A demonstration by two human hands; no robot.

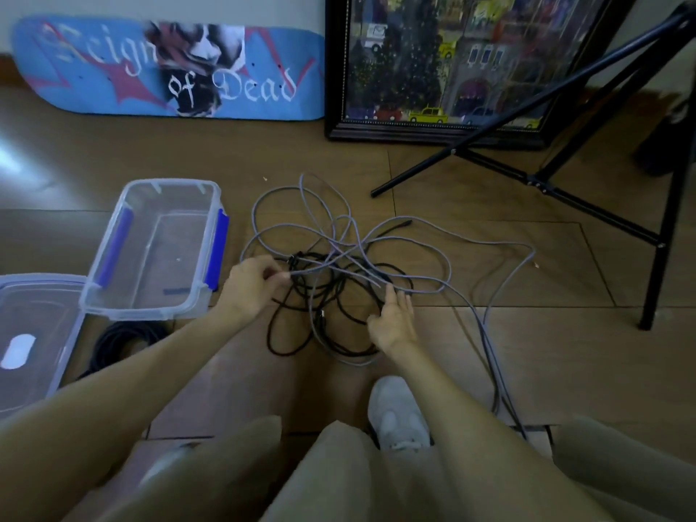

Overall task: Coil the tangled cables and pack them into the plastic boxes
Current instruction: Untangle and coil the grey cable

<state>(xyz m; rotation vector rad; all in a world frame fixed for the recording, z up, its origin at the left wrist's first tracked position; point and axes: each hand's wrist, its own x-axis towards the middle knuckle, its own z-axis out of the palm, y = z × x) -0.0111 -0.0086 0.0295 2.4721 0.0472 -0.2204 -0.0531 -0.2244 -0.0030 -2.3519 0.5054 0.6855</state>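
Observation:
A tangle of grey cable (444,258) and black cable (297,340) lies on the wooden floor in front of me. My left hand (250,284) pinches a cable end at the tangle's left side. My right hand (393,322) rests on the tangle's near right part with its fingers extended over the strands. A clear plastic box (113,295) with blue latches stands open to the left. A second clear box (22,288) with its lid on sits at the far left. Between them lies a coiled black cable (120,340).
A blue skateboard deck (94,77) and a framed picture (335,88) lean against the wall. A black tripod stand (587,209) spreads its legs at the right. My white shoe (397,416) and my knees fill the near floor.

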